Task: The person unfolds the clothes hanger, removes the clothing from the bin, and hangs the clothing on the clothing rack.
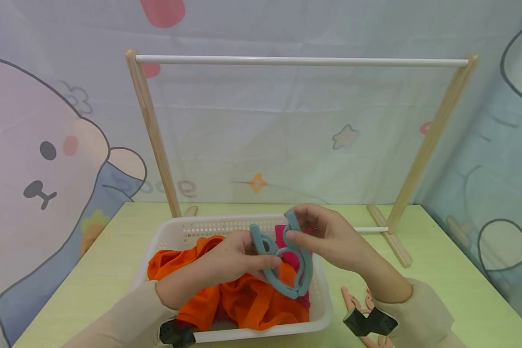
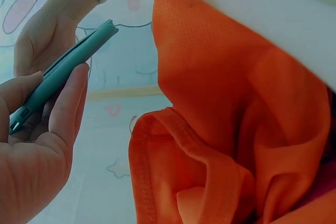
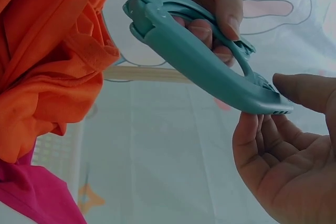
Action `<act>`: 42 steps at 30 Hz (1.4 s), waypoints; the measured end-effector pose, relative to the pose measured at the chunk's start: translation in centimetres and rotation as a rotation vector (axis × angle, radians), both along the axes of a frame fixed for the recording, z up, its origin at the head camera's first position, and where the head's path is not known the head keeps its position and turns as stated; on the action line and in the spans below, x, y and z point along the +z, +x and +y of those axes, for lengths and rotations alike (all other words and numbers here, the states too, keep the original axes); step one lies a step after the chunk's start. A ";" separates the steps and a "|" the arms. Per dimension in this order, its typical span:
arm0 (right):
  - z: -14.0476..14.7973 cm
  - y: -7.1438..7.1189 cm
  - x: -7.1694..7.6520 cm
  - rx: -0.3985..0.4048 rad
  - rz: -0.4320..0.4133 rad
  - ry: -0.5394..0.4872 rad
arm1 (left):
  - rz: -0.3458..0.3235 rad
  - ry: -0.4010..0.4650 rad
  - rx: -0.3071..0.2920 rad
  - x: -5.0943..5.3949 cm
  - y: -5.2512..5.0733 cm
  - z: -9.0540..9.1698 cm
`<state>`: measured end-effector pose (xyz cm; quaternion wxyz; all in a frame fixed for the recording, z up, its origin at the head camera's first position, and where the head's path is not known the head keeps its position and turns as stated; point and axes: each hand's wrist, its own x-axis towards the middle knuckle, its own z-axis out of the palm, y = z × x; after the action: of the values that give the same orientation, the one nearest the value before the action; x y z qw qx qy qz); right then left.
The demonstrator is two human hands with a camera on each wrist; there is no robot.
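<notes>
A blue-green plastic folding hanger (image 1: 307, 267), its arms folded toward each other, is held above the basket. My left hand (image 1: 232, 256) grips its left arm, the thumb lying across the front. At the other arm's upper end, my right hand (image 1: 330, 237) pinches the hanger between thumb and fingers. In the right wrist view both hands are on the hanger (image 3: 194, 72), which has a joint at its far end. Beneath lies crumpled orange cloth (image 1: 243, 302), with magenta cloth (image 3: 39, 195) beside it.
The white plastic basket (image 1: 252, 334) holds the cloth. Behind it stands a rack with wooden legs (image 1: 432, 140) and a white top bar (image 1: 295, 61). Pink hangers (image 1: 350, 298) lie on the table (image 1: 443, 290) right of the basket, partly behind my right wrist. A printed curtain hangs behind.
</notes>
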<state>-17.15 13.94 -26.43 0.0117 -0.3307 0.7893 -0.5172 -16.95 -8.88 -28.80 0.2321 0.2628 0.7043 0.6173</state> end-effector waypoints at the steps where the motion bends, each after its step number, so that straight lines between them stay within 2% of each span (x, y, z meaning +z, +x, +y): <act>1: 0.0 0.0 0.0 -0.006 0.002 0.004 | -0.001 0.002 -0.004 0.0 0.0 0.0; 6: 0.0 0.0 0.0 -0.015 0.016 0.004 | 0.010 0.001 -0.008 -0.1 0.0 -0.2; 13: 0.3 0.1 0.2 -0.042 0.021 -0.043 | 0.045 -0.013 0.020 0.0 -0.1 -0.6; 24: 1.2 0.3 0.6 -0.141 0.011 -0.108 | 0.108 -0.016 0.067 0.9 -0.3 -1.9; 32: 2.0 0.2 0.5 -0.114 -0.026 -0.196 | 0.169 -0.003 0.087 1.4 -0.5 -3.0; 42: 2.7 0.2 0.2 -0.147 -0.043 -0.204 | 0.163 0.028 0.148 1.6 -0.6 -4.0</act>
<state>-16.93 16.65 -26.27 -0.0429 -0.2601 0.7543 -0.6013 -17.53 -12.84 -27.21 0.1241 0.2626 0.7296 0.6191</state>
